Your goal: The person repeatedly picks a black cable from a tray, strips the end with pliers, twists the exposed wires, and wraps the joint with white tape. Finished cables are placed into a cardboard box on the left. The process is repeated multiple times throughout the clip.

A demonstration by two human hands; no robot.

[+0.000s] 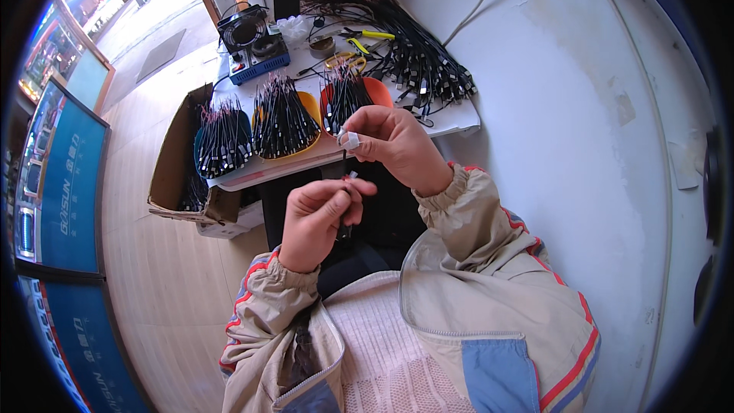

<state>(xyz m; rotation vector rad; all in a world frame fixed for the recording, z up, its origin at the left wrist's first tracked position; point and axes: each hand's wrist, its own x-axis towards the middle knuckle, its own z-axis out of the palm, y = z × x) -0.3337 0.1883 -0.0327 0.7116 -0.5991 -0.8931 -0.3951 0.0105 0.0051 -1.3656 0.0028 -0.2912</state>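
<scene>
Pinching a thin black cable point(345, 159) between fingertips, low in the left hand point(315, 213), just above in the right hand point(403, 147), near the white bench point(456, 116)! Beyond, black cables point(281, 118) bunched in a yellow plastic tray point(312, 104).

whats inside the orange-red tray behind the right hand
A bunch of black cables with thin wire ends. The bunch covers the floor of the orange-red tray, and the right hand hides its near right part.
</scene>
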